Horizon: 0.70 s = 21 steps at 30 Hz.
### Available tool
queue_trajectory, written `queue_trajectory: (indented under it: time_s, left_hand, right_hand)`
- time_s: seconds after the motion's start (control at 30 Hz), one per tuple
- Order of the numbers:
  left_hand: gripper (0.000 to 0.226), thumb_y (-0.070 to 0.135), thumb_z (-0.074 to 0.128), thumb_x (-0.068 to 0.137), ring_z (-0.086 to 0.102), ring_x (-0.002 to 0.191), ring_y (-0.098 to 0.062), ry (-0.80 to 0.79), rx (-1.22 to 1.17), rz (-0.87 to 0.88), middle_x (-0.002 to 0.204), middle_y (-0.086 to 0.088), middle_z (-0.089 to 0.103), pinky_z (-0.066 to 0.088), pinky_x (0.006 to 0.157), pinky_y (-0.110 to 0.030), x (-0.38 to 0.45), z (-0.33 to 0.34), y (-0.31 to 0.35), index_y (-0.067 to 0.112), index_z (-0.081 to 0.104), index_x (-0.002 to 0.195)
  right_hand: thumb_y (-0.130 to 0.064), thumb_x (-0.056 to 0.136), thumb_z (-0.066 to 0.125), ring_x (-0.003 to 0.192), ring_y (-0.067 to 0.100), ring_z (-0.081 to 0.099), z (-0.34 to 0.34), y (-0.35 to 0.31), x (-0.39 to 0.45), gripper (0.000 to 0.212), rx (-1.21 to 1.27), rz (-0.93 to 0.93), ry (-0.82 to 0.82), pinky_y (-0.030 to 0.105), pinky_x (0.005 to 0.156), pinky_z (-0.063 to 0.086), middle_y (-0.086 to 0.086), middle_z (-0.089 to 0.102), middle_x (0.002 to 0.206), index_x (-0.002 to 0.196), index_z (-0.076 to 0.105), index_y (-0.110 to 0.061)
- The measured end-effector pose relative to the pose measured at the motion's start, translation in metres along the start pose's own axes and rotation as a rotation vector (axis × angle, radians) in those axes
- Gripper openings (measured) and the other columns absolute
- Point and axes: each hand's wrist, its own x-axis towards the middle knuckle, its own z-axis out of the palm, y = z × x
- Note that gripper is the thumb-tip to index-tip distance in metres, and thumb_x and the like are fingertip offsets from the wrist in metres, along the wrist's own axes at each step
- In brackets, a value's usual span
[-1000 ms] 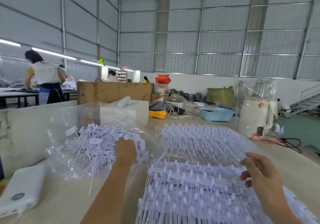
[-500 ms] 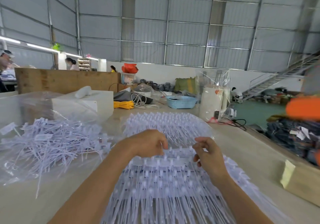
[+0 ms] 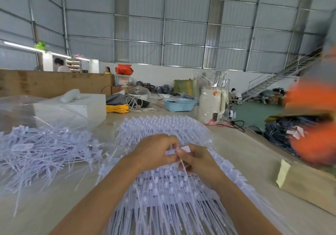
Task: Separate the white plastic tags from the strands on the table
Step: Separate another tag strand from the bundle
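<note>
A wide sheet of joined white plastic strands [image 3: 163,194] with small tags lies in front of me on the table [image 3: 245,154]. My left hand [image 3: 152,151] and my right hand [image 3: 198,160] meet just above its middle. Between their fingertips they pinch a white plastic tag [image 3: 179,150], and a thin strand hangs down from it past my right fingers. To the left, a heap of loose separated white tags [image 3: 41,151] lies on a clear plastic bag [image 3: 21,107].
A white box [image 3: 85,107] stands behind the heap. Farther back are yellow cord [image 3: 117,108], a blue basket [image 3: 179,104] and a white kettle [image 3: 211,103] in clear wrap. A brown paper package [image 3: 309,183] lies at the right. Blurred orange shapes [image 3: 316,125] fill the right edge.
My left hand left the loose heap and came to the sheet's middle. My right hand moved in from the right, and both now pinch one tag. The camera turned to the right.
</note>
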Motion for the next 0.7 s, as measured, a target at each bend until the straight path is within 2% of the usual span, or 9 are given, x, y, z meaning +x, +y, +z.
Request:
queue_trajectory:
  time_s: [0.1, 0.17, 0.27, 0.33, 0.43, 0.5, 0.57, 0.63, 0.7]
  left_hand:
    - [0.033, 0.063, 0.06, 0.078, 0.054, 0.072, -0.007, 0.032, -0.039, -0.095, 0.083, 0.013, 0.059, 0.04, 0.058, -0.024, -0.002, -0.009, -0.002, 0.037, 0.056, 0.099]
    - [0.037, 0.064, 0.066, 0.073, 0.054, 0.067, -0.004, -0.008, -0.089, -0.184, 0.081, 0.013, 0.06, 0.043, 0.058, -0.026, -0.004, -0.017, -0.012, 0.038, 0.053, 0.097]
    - [0.029, 0.036, 0.078, 0.074, 0.06, 0.066, -0.009, 0.027, -0.459, -0.253, 0.079, 0.004, 0.065, 0.051, 0.066, -0.031, -0.005, -0.014, -0.021, 0.027, 0.06, 0.093]
    - [0.023, 0.018, 0.076, 0.079, 0.065, 0.07, -0.017, 0.108, -0.646, -0.298, 0.08, -0.007, 0.068, 0.055, 0.075, -0.037, -0.004, -0.006, -0.022, 0.014, 0.064, 0.098]
    - [0.026, 0.008, 0.068, 0.086, 0.068, 0.063, -0.014, 0.16, -0.785, -0.358, 0.075, -0.007, 0.066, 0.057, 0.065, -0.028, 0.0, 0.008, -0.021, 0.009, 0.061, 0.111]
    - [0.025, 0.003, 0.065, 0.087, 0.065, 0.055, -0.009, 0.144, -0.765, -0.366, 0.072, -0.004, 0.065, 0.055, 0.06, -0.024, 0.002, 0.014, -0.021, 0.005, 0.063, 0.112]
    - [0.019, 0.004, 0.063, 0.089, 0.066, 0.061, -0.013, 0.133, -0.663, -0.34, 0.072, -0.003, 0.067, 0.057, 0.07, -0.035, 0.002, 0.019, -0.021, 0.006, 0.066, 0.108]
    - [0.025, 0.008, 0.061, 0.091, 0.065, 0.072, -0.02, 0.141, -0.571, -0.316, 0.087, -0.005, 0.069, 0.054, 0.073, -0.034, 0.002, 0.02, -0.016, 0.011, 0.065, 0.115]
    - [0.033, 0.009, 0.059, 0.092, 0.061, 0.082, -0.016, 0.154, -0.501, -0.273, 0.109, -0.005, 0.065, 0.047, 0.077, -0.023, 0.003, 0.02, -0.011, 0.013, 0.06, 0.125]
  right_hand:
    - [-0.004, 0.088, 0.059, 0.049, 0.014, 0.053, -0.01, -0.009, 0.003, 0.01, 0.287, -0.04, 0.112, 0.021, 0.048, 0.044, 0.007, 0.059, 0.058, 0.081, 0.065, -0.001]
    - [-0.004, 0.086, 0.059, 0.05, 0.013, 0.051, -0.026, -0.013, 0.005, 0.007, 0.39, -0.02, 0.229, 0.021, 0.049, 0.043, 0.007, 0.059, 0.06, 0.083, 0.065, -0.002]
    - [-0.006, 0.085, 0.061, 0.052, 0.014, 0.054, -0.047, -0.007, 0.005, 0.004, 0.391, 0.06, 0.369, 0.021, 0.049, 0.046, 0.006, 0.059, 0.059, 0.084, 0.063, -0.003]
    - [-0.005, 0.084, 0.06, 0.052, 0.015, 0.055, -0.05, -0.001, 0.005, 0.004, 0.353, 0.122, 0.372, 0.022, 0.048, 0.047, 0.009, 0.059, 0.061, 0.082, 0.062, -0.003]
    - [-0.005, 0.084, 0.06, 0.052, 0.016, 0.057, -0.046, 0.005, 0.005, 0.004, 0.269, 0.18, 0.291, 0.023, 0.05, 0.048, 0.011, 0.062, 0.064, 0.081, 0.062, -0.003]
    - [-0.008, 0.086, 0.06, 0.058, 0.017, 0.06, -0.041, 0.006, 0.007, 0.006, 0.12, 0.154, 0.303, 0.024, 0.053, 0.05, 0.011, 0.065, 0.072, 0.082, 0.064, -0.004]
    - [-0.017, 0.088, 0.06, 0.087, 0.018, 0.06, -0.038, 0.01, 0.01, 0.011, -0.365, 0.027, 0.357, 0.026, 0.074, 0.052, 0.007, 0.064, 0.1, 0.093, 0.069, -0.011]
    - [-0.034, 0.093, 0.054, 0.121, 0.016, 0.042, -0.033, 0.014, 0.008, 0.026, -0.905, -0.155, 0.321, 0.038, 0.104, 0.036, -0.006, 0.047, 0.132, 0.114, 0.065, -0.026]
    - [-0.047, 0.094, 0.043, 0.132, 0.009, 0.031, -0.026, 0.009, 0.005, 0.034, -0.995, -0.236, 0.169, 0.052, 0.113, 0.012, -0.015, 0.045, 0.136, 0.123, 0.058, -0.037]
